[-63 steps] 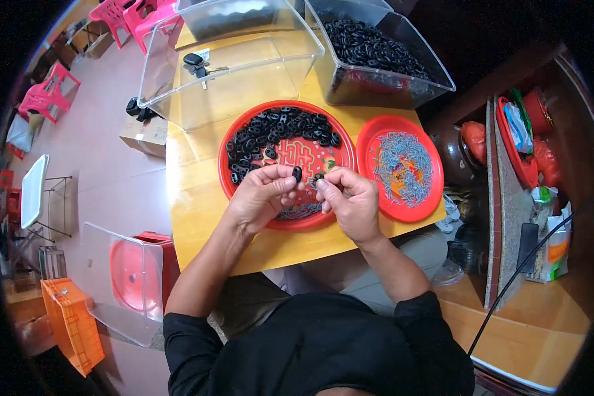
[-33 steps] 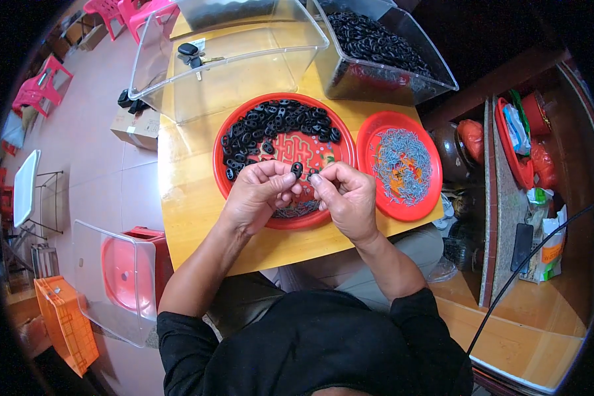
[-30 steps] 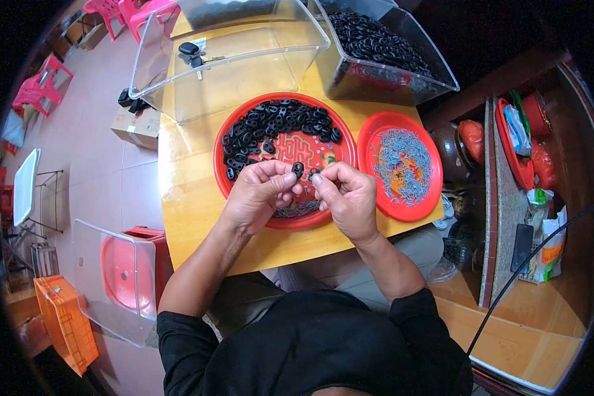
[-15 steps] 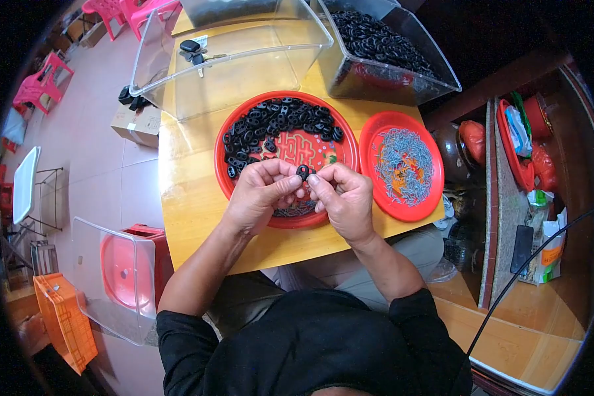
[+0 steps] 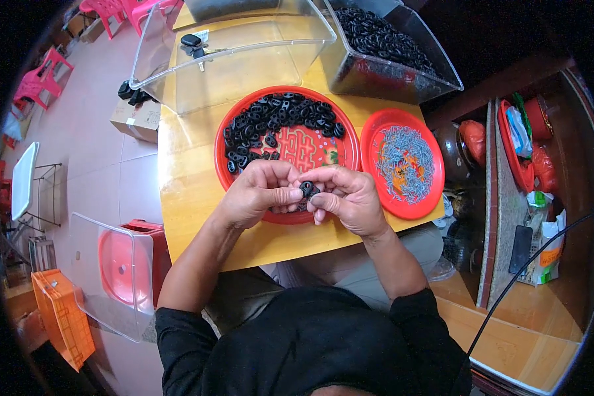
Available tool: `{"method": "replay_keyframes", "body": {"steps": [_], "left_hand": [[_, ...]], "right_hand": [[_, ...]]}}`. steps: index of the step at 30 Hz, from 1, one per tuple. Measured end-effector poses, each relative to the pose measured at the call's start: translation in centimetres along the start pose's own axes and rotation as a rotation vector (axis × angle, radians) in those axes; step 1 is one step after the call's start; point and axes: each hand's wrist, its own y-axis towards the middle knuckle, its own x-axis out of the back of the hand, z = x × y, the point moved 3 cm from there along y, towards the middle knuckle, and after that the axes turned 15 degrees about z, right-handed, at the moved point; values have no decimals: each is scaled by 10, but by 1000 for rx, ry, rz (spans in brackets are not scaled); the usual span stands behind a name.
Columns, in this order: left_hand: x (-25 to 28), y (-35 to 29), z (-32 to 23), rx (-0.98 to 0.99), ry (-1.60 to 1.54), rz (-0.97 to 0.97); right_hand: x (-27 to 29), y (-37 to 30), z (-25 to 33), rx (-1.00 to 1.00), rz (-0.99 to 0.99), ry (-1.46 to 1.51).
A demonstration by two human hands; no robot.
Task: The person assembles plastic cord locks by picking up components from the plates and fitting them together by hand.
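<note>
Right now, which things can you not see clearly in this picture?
- Small black part, head view: mostly covered by the fingers of the left hand and right hand.
- Grey pieces on the smaller red plate: too small to identify.
- Black-filled clear bin: cut off at top edge.

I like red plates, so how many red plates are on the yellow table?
2. A big red plate of black parts lies under the hands; a smaller red plate of grey bits sits touching it on the right. More may be hidden.

bright, even daylight | sharp centre | fisheye-bent edges, black vignette
</note>
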Motion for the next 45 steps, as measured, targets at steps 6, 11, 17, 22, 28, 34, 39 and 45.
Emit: {"method": "replay_keyframes", "body": {"steps": [6, 11, 17, 22, 28, 34, 39, 45], "left_hand": [[0, 0, 1, 17, 13, 11], [1, 1, 3, 31, 8, 10], [3, 1, 3, 64, 6, 24], [9, -6, -17, -118, 103, -249], [50, -22, -44, -426, 70, -516], [59, -31, -49, -488, 46, -640], [61, -32, -49, -497, 63, -642], [60, -28, -45, -455, 110, -651]], "right_hand": [[-4, 2, -5, 59, -13, -4], [-4, 3, -14, 75, -37, -69], [-4, 7, 0, 23, -33, -83], [31, 24, 48, 30, -202, -339], [160, 71, 128, 246, -603, -798], [154, 90, 123, 407, -742, -1179], [43, 87, 24, 309, 72, -1249], [15, 88, -25, 134, 250, -1497]]}}
